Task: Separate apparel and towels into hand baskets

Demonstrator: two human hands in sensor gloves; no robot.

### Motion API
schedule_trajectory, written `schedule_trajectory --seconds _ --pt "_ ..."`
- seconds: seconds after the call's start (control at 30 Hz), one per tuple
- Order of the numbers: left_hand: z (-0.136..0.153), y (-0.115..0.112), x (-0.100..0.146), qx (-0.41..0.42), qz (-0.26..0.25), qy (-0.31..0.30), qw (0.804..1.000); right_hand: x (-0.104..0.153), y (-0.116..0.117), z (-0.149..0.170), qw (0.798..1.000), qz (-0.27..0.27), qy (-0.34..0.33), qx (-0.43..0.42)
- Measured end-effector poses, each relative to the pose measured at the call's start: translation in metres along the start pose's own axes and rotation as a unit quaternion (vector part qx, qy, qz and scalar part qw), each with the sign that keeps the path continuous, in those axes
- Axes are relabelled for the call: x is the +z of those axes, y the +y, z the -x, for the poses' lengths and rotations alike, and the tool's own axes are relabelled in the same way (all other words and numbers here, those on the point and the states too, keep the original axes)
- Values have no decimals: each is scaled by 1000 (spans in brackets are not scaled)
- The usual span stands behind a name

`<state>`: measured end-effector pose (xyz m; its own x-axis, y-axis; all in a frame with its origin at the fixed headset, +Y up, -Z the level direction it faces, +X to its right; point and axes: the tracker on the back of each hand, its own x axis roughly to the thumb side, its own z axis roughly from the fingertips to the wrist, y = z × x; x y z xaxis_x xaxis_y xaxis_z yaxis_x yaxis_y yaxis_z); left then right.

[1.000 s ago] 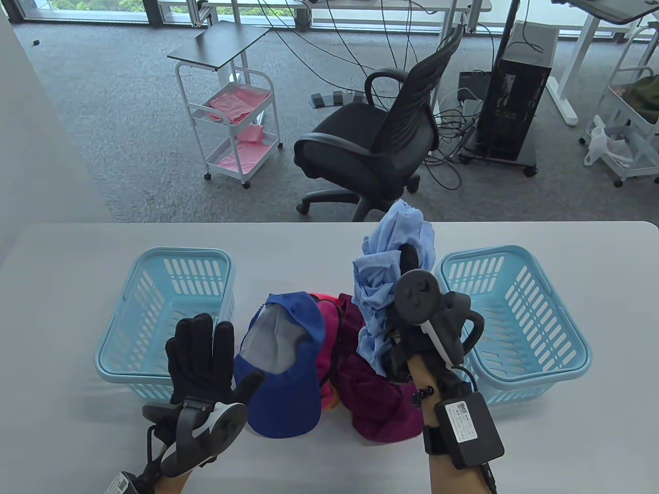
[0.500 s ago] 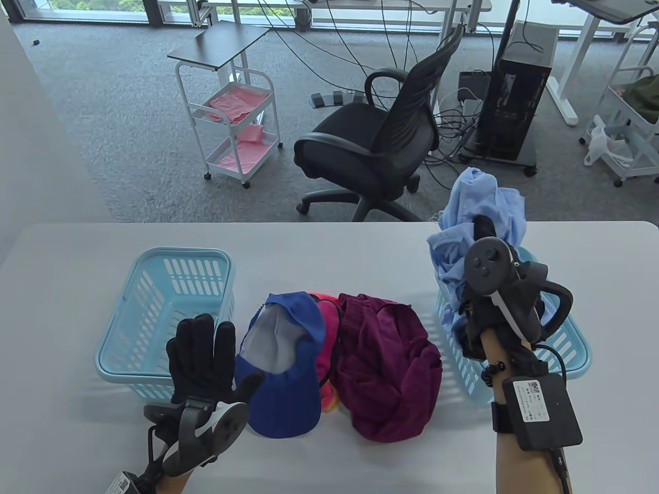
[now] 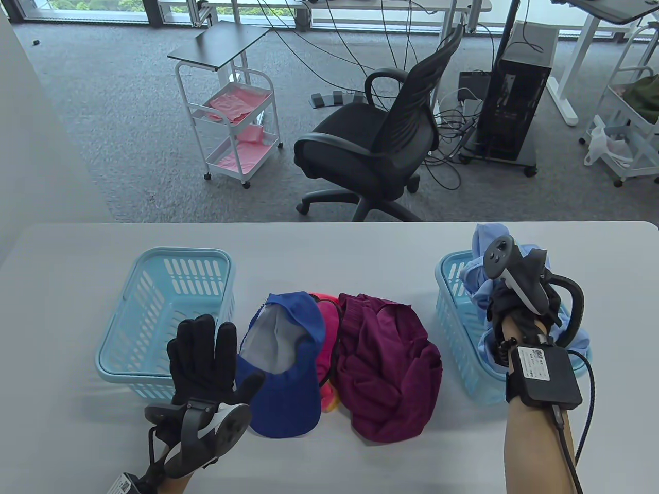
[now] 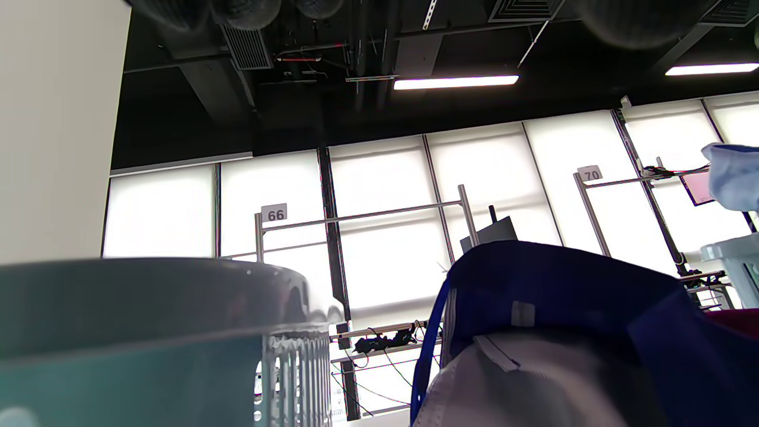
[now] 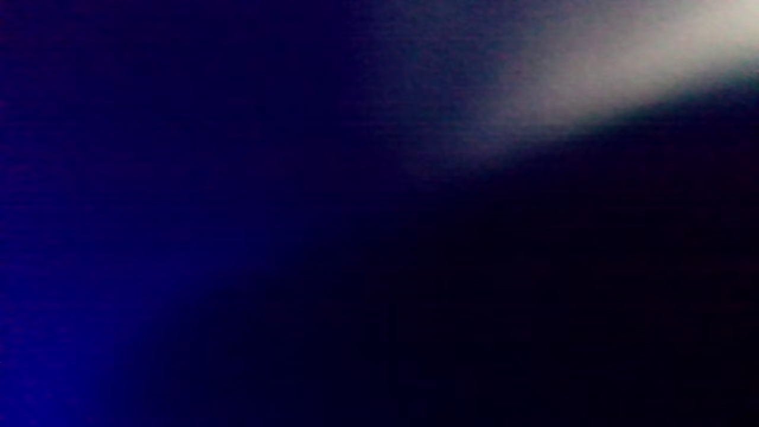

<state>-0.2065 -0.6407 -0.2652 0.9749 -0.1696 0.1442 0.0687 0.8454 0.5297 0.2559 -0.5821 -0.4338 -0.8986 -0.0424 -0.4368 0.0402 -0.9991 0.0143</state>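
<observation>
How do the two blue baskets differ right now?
The left basket shows only its bare slotted floor; the right basket holds a light blue garment. The left hand rests flat on the table beside the left basket; the right hand reaches down into the right one. Both are the same light blue slotted plastic.

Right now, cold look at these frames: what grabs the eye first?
The right hand is down in the right basket with a bunched light blue garment. At table centre sits a heap: a blue cap, inside up, and a maroon knit with something pink between them. The left hand lies flat and open by the empty left basket.
</observation>
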Motion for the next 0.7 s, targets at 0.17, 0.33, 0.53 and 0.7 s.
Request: schedule_trajectory --seconds 0.17,0.33,0.53,0.7 --pt "-2 0 1 -2 0 -3 1000 -21 24 -6 998 -64 -4 23" --pt "-2 0 1 -3 -1 -2 1000 -37 50 -12 992 -119 -6 45" --pt "-3 0 1 -4 -2 -4 1000 -48 84 -14 984 -168 -12 52" --pt "-5 0 2 -6 0 -7 1000 -54 110 -15 977 -207 -13 50"
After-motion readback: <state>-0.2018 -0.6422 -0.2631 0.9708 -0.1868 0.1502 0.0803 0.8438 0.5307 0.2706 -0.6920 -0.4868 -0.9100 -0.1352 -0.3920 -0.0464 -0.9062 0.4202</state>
